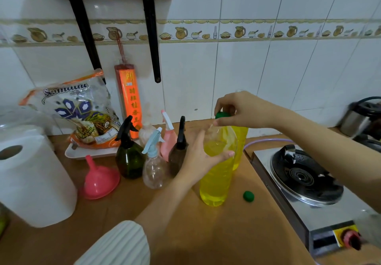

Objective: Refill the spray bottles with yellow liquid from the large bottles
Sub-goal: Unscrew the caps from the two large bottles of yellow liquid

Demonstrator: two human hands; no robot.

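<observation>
Two large bottles of yellow liquid stand on the wooden counter (185,233). My left hand (203,157) holds the upper body of the front large bottle (215,180), thumb across its front. My right hand (243,110) pinches a green cap (222,115) at that bottle's top. The second large bottle (240,139) stands just behind, its top hidden by my right hand. Another green cap (248,196) lies loose on the counter. Left of the bottles are several spray bottles: dark green (128,159), clear with a blue head (154,168), pink (169,141) and brown (177,153).
A pink funnel (101,180) lies mouth-down left of the sprayers. A paper towel roll (31,178) stands at the near left. A snack bag (82,112) sits on a white tray (92,151) by the wall. A gas stove (305,178) fills the right side.
</observation>
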